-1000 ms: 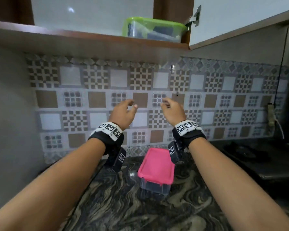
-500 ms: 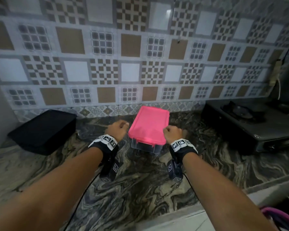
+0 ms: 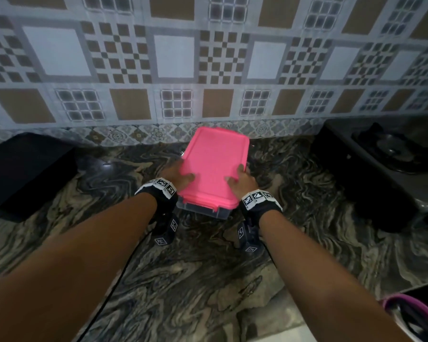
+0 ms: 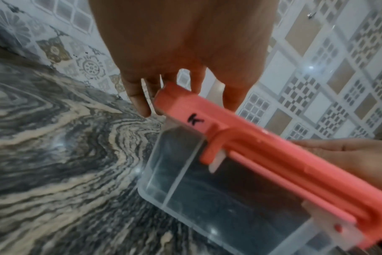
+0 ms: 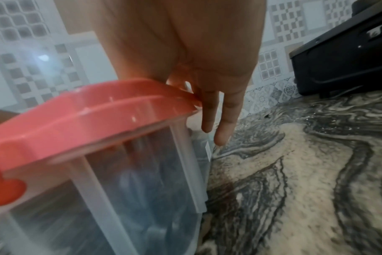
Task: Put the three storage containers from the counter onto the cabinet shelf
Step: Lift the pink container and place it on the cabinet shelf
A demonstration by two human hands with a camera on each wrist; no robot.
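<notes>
A clear storage container with a pink lid (image 3: 214, 164) stands near the tiled wall on the marbled counter (image 3: 183, 280). My left hand (image 3: 179, 177) grips its left side, thumb on the lid and fingers down the wall. On the opposite side my right hand (image 3: 241, 178) grips it the same way. In the left wrist view the pink lid (image 4: 240, 136) carries a black letter K, with the left hand (image 4: 181, 60) behind it. In the right wrist view the right hand (image 5: 196, 69) reaches down past the lid (image 5: 94, 112) edge. I cannot tell whether the box touches the counter.
A black box (image 3: 27, 174) lies on the counter at the left against the wall. A black gas stove (image 3: 381, 169) stands at the right. The counter's front edge runs along the bottom right, with a purple-rimmed object (image 3: 405, 314) below it.
Both hands came down from the cabinet shelf to the counter and took hold of the pink-lidded container's two sides. My view dropped from the shelf to the counter.
</notes>
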